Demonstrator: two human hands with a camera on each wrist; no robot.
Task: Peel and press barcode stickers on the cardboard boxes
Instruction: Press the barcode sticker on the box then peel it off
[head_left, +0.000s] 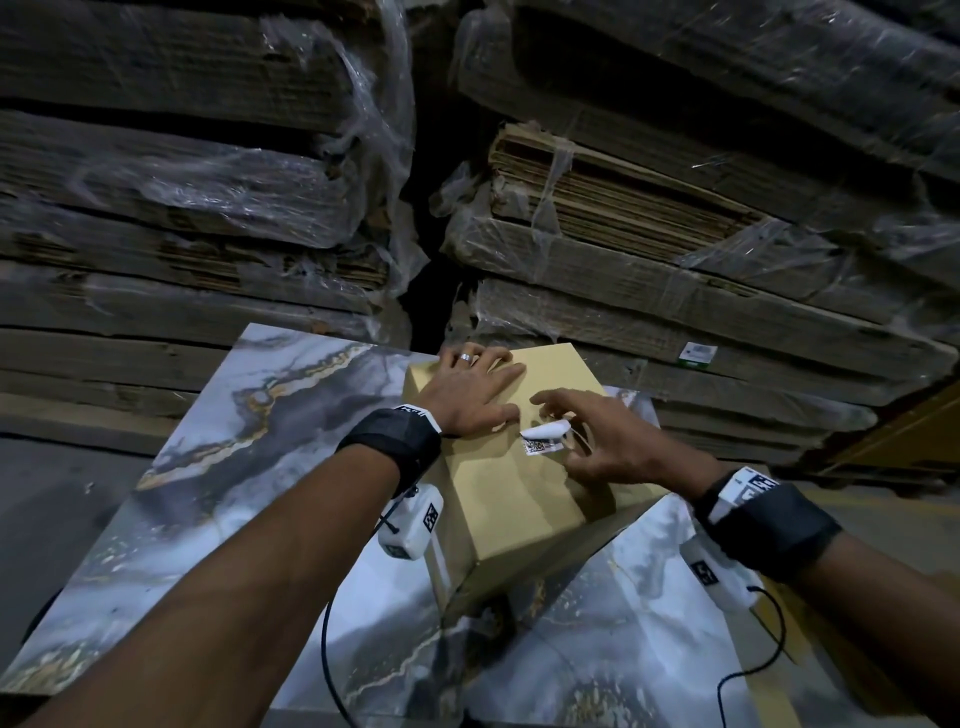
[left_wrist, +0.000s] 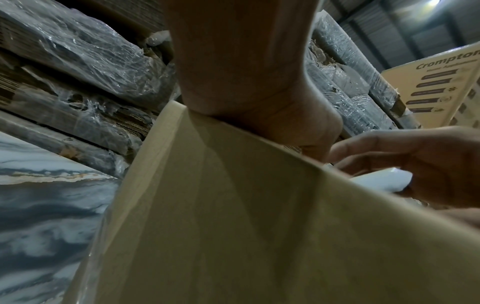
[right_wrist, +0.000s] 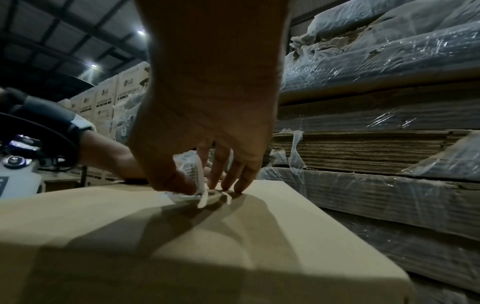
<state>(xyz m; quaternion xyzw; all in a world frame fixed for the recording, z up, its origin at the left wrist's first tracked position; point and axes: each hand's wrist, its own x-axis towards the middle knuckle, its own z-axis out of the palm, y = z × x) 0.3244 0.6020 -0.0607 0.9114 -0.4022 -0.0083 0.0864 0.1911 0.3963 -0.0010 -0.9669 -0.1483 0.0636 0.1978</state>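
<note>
A plain tan cardboard box (head_left: 511, 499) stands on the table. My left hand (head_left: 480, 389) lies flat on its far left top, fingers straight; the left wrist view shows the palm (left_wrist: 262, 98) resting on the box (left_wrist: 233, 226) edge. My right hand (head_left: 569, 434) is over the middle of the top. Its thumb and forefinger pinch a white barcode sticker (head_left: 543, 441). The sticker's lower edge touches the cardboard and its upper part curls up. In the right wrist view the sticker (right_wrist: 193, 176) bends under the thumb while the other fingertips (right_wrist: 228, 186) touch the box (right_wrist: 182, 246).
The box sits on a marble-patterned table (head_left: 223, 467). Tall stacks of flattened cardboard in plastic film (head_left: 675, 244) rise right behind it, with a dark gap (head_left: 426, 291) between them. Printed cartons (right_wrist: 109, 98) stand far left. Cables hang from both wrist cameras.
</note>
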